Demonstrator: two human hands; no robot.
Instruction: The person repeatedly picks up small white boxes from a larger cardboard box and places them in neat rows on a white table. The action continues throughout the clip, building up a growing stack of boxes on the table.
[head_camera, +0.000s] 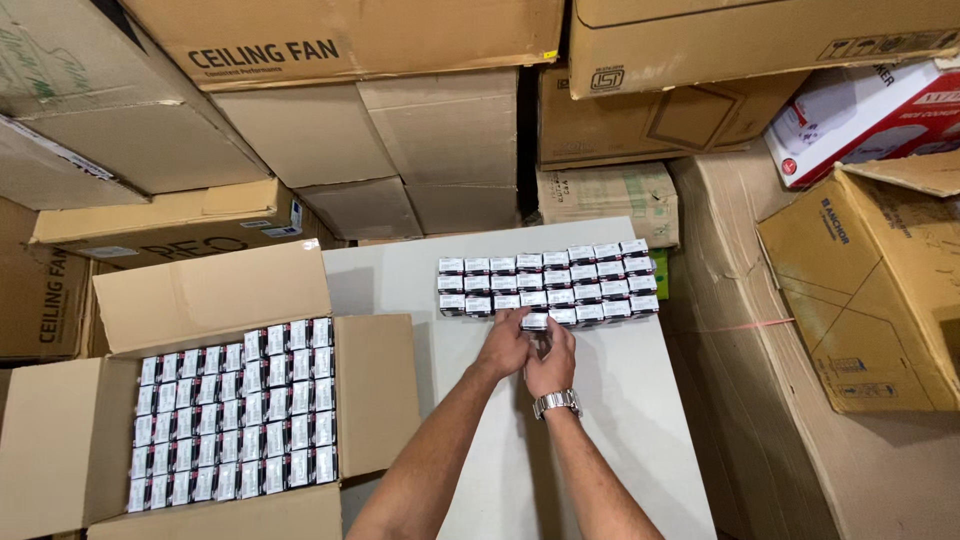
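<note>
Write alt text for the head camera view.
Both hands, left hand and right hand, grip one small box at the near edge of rows of small boxes on a white table. An open carton of the same boxes stands left.

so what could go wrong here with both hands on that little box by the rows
The small box sits at the front edge of the rows, with the left hand and right hand crowded on it; a nudge could knock the neat rows askew. The far row end lies close to the white top's right edge, so pushed boxes might slide off.
</note>
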